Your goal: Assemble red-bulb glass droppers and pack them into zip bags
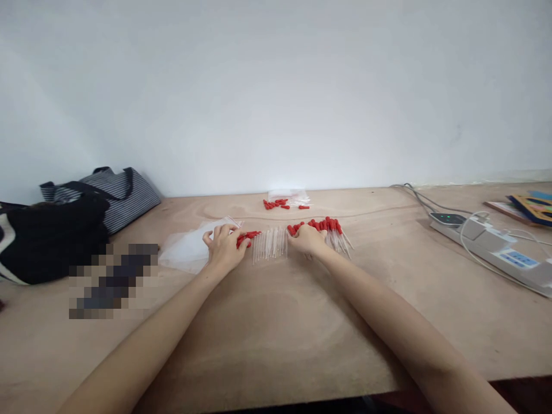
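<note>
My left hand (224,246) arches over a small heap of red rubber bulbs (250,234). Its thumb and forefinger close around a bulb at the heap's near side, while the other fingers are bent and apart. To the right of that heap lies a row of thin clear tubes (270,242), side by side. My right hand (307,239) is at the right end of this row, fingers closed; what they grip is mostly hidden. Behind and right of it, droppers with red bulbs on clear tubes (334,227) lie fanned out in a group.
Clear plastic bags (183,250) lie under and left of my left hand. Near the wall are more red bulbs (275,203) and a small clear bag (287,194). Bags (52,236) stand at left beside a pixelated dark object (118,279). A power strip (495,250) with cables lies right.
</note>
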Motion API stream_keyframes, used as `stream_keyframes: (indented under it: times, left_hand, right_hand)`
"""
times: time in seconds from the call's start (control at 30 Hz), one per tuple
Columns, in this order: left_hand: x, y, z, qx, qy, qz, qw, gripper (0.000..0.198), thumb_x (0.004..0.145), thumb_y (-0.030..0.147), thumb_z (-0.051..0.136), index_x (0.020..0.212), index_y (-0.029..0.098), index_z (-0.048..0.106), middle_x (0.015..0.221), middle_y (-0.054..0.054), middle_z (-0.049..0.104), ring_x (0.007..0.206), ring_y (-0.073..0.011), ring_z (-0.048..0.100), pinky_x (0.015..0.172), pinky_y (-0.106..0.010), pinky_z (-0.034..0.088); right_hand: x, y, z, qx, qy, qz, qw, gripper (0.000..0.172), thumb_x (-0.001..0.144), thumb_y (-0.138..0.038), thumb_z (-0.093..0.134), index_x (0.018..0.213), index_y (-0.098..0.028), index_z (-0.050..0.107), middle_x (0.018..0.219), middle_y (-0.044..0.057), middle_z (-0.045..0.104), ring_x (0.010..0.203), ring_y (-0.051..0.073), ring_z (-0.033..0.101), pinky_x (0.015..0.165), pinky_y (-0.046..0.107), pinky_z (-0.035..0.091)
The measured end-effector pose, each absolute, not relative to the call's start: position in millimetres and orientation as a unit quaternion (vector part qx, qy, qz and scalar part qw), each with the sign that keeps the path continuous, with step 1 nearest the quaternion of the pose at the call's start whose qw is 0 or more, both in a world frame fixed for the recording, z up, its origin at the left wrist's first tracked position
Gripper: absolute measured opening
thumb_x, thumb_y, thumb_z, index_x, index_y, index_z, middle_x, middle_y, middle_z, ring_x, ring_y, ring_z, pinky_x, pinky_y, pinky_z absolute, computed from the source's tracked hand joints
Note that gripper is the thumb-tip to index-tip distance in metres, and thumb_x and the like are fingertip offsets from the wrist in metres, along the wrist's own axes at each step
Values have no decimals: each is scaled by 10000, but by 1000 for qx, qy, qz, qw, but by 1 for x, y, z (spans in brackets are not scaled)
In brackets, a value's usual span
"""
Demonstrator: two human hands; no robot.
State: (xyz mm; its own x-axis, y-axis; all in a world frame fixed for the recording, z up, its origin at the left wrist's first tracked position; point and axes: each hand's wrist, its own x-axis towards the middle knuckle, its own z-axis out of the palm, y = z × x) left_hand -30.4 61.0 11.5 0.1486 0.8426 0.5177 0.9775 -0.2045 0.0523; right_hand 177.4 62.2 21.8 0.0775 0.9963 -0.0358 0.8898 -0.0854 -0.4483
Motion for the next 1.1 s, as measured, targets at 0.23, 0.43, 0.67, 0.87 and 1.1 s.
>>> stream_keyframes:
  times: [0.23, 0.43, 0.67, 0.87, 1.1]
  left_hand:
    - [-13, 87, 23, -738, -647, -144, 126, 165, 726, 304, 530, 716, 214, 669, 1030, -98, 558, 1030, -286, 407, 858, -475, 223]
    - [-11, 91, 22, -741, -649, -131, 112, 182, 709, 282, 526, 645, 198, 673, 965, -115, 573, 1024, -316, 403, 852, -490, 222]
    - [-7, 95, 16, -734, -648, -149, 135, 167, 686, 192, 505, 625, 154, 656, 873, -149, 597, 986, -342, 427, 820, -488, 239]
    - [-5, 83, 25, -731, -635, -185, 168, 180, 701, 210, 486, 605, 163, 631, 907, -132, 597, 959, -317, 448, 836, -497, 229]
    - [-10, 25, 26, -823, -502, -253, 85, 128, 709, 260, 530, 640, 204, 621, 849, -35, 609, 901, -229, 495, 829, -428, 239]
  right_hand:
    - [198, 39, 19, -670, -665, 212, 254, 266, 749, -374, 467, 605, -182, 582, 642, -6, 601, 654, 129, 548, 659, 250, 337]
    - [226, 6, 5, -549, -770, 113, 307, 212, 743, -302, 519, 593, -164, 576, 600, -1, 550, 659, 136, 474, 655, 270, 281]
    - [240, -18, -8, -437, -863, 46, 251, 206, 788, -327, 533, 670, -198, 641, 611, 13, 537, 702, 151, 434, 676, 320, 226]
    - [243, -16, -16, -435, -863, 54, 251, 192, 801, -364, 536, 763, -247, 684, 613, 10, 541, 712, 150, 448, 703, 330, 246]
    - [245, -15, -14, -466, -841, 93, 258, 240, 723, -429, 611, 871, -245, 655, 733, 13, 579, 766, 162, 479, 744, 346, 283]
